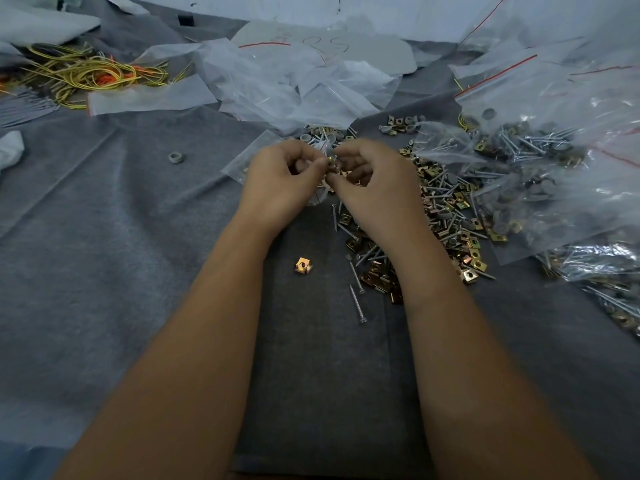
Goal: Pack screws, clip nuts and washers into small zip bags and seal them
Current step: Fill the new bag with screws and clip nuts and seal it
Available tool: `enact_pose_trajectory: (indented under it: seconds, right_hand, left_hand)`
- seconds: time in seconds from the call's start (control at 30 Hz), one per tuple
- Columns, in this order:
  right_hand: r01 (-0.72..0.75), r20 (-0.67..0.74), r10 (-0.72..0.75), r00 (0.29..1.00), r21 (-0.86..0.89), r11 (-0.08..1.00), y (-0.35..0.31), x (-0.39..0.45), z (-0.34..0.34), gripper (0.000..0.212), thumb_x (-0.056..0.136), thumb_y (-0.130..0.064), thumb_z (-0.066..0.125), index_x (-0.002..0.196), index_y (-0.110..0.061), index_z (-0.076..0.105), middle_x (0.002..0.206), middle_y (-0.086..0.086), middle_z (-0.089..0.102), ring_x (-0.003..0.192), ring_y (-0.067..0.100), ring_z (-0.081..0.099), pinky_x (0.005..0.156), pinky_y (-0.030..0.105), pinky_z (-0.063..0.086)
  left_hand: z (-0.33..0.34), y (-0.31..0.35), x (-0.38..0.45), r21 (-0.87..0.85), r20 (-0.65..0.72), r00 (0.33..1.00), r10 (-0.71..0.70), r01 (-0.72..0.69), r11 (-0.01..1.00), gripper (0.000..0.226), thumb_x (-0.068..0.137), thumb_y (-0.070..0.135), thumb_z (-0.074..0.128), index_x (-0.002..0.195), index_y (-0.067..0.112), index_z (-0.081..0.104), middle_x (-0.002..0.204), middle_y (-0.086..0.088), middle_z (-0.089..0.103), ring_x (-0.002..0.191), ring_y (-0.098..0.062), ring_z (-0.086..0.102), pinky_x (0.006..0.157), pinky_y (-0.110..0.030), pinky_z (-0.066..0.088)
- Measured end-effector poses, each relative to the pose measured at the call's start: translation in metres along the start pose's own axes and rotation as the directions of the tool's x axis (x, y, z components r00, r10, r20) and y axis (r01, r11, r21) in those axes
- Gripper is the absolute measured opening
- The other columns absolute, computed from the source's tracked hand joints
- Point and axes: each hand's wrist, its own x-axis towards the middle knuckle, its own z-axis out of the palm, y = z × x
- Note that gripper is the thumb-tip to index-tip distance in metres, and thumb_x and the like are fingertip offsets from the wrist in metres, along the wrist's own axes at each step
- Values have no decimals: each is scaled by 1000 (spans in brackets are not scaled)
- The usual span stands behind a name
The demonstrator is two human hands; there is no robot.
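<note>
Just above the middle of the grey cloth (138, 271), both hands meet over a small clear zip bag (242, 157), whose mouth sits in the gap between them. The left hand (277, 178) has its fingers curled and seems to pinch the bag's edge, with the rest of the bag trailing out to the left behind its knuckles. The right hand (370, 174) has its fingers curled tight around a small brass-coloured piece, probably a clip nut, held right at the bag's opening; whether more parts sit in that palm I cannot tell. So the drop looks like a short move leftward from the right fingertips into the bag, and the right hand is plainly the nearer one to the supply: the loose pile of screws, clip nuts and washers (446, 202) lies just beside and under its wrist, spreading away to the right. The screws lie at all angles. One stray clip nut (303, 265) sits alone between the forearms, a lone screw (357, 304) near it, and a grey washer (176, 157) well off to the left. Filled bags (540, 161) crowd the right edge, empty bags (294, 84) the far side; open room lies to the left.
</note>
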Motion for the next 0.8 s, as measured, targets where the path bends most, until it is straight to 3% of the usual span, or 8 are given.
enact_pose_trajectory:
  seconds: [0.1,0.2,0.33,0.5,0.57,0.67,0.7,0.8]
  right_hand:
    - [10,-6,-10,1000,-28,1000,-1,0,1,22,85,-12,70,106,-18,70,82,-12,59,74,-2,55,66,10,45]
    - [-19,-26,19,999,-22,1000,-1,-1,-2,15,85,-7,66,92,-20,67,75,-15,57,69,-2,54,63,12,45]
    - [-74,-104,80,991,58,996,-2,0,-8,14,84,-9,65,82,-23,61,75,-11,60,67,-2,54,61,11,45]
    - [-119,-127,139,982,150,982,-4,1,-8,14,86,-14,66,83,-27,64,82,-10,65,74,-2,59,63,7,44]
    - [-126,-130,150,980,173,977,-4,2,-8,12,86,-14,66,86,-25,66,87,-7,67,79,1,61,65,8,44]
    - [-138,-133,162,978,175,975,-2,2,-8,10,86,-15,65,88,-25,68,90,-6,67,83,3,62,66,9,45]
    - [-145,-135,170,976,177,973,-2,2,-9,10,86,-15,65,88,-25,68,90,-7,67,83,2,61,66,9,45]
    - [-162,-140,188,972,177,971,-2,3,-9,11,86,-17,65,86,-27,67,86,-11,66,80,-1,61,66,9,45]
  left_hand:
    - [0,0,1,44,9,1000,2,-3,999,12,95,13,61,95,5,70,67,-2,50,59,-7,45,58,-23,39]
    - [0,0,1,55,-21,1000,-6,7,998,10,95,13,59,92,8,68,68,0,51,63,-10,46,62,-26,40]
    - [-1,0,1,9,-45,999,-7,8,1000,10,96,13,59,92,10,68,65,4,48,57,-4,44,58,-20,39]
    - [-2,1,-2,-5,36,997,71,-71,997,9,93,9,63,97,7,71,60,-3,38,50,-2,35,51,-13,31]
    - [-3,2,-2,-24,92,991,98,-96,995,10,92,8,65,99,10,73,60,-6,38,53,-7,35,53,-18,31]
    - [-3,2,-2,-62,179,977,115,-106,992,14,88,12,71,99,20,74,73,-29,56,62,-31,45,62,-37,41]
    - [-3,2,-2,-79,191,975,111,-97,992,17,86,13,73,99,23,73,76,-32,58,63,-29,46,64,-37,41]
    - [-3,-3,0,-58,168,982,84,-75,995,31,84,13,75,112,24,69,58,0,51,55,-5,44,58,-19,39]
